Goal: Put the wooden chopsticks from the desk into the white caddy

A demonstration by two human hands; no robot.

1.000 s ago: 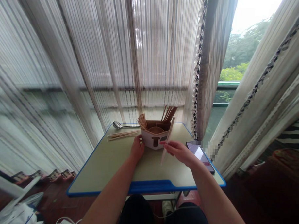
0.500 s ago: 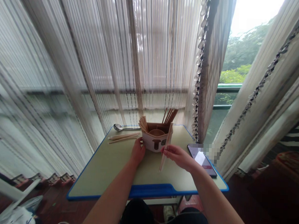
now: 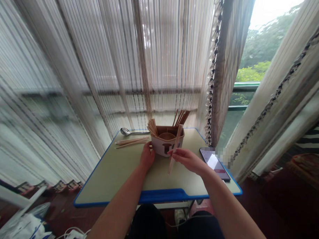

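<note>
So, the person's right hand (image 3: 186, 160) is closed in a pinch on a pair of wooden chopsticks (image 3: 174, 149), thumb and fingertips pressed around them; the pair passes through the grip nearly upright, tilted a little, its upper end rising at the right front corner of a brown-and-white chopstick caddy (image 3: 165, 148) and its lower end hanging below the hand, above the tabletop; whether the pair touches the caddy, I cannot tell. The left hand (image 3: 147, 156) sits against the caddy's front left side, fingers curled on it; whether it is gripping the caddy or only resting there, I cannot tell. In the caddy, a bundle of chopsticks (image 3: 152, 127) leans at the left, more chopsticks (image 3: 181, 117) stand at the back, and a round wooden bowl (image 3: 166, 136) sits between them; a few loose chopsticks (image 3: 132, 142) lie on the blue-edged green table (image 3: 159, 196) left of the caddy, with a slotted metal spoon (image 3: 125, 131) behind them; a smartphone (image 3: 214, 164) lies to the right, near the right hand, and string curtains (image 3: 151, 46) hang beyond the table.
</note>
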